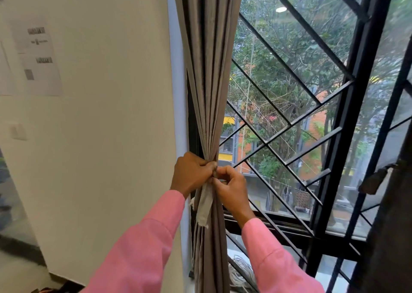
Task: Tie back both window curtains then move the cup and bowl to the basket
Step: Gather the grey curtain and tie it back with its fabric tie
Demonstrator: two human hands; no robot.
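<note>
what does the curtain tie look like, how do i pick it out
Find the black-barred window; at its left edge, beside the white wall, hangs a gathered grey curtain. Where the left hand and right hand meet on it, a pale cloth strip hangs down. It is flat, whitish and frayed, unlike the darker pleated folds.
</note>
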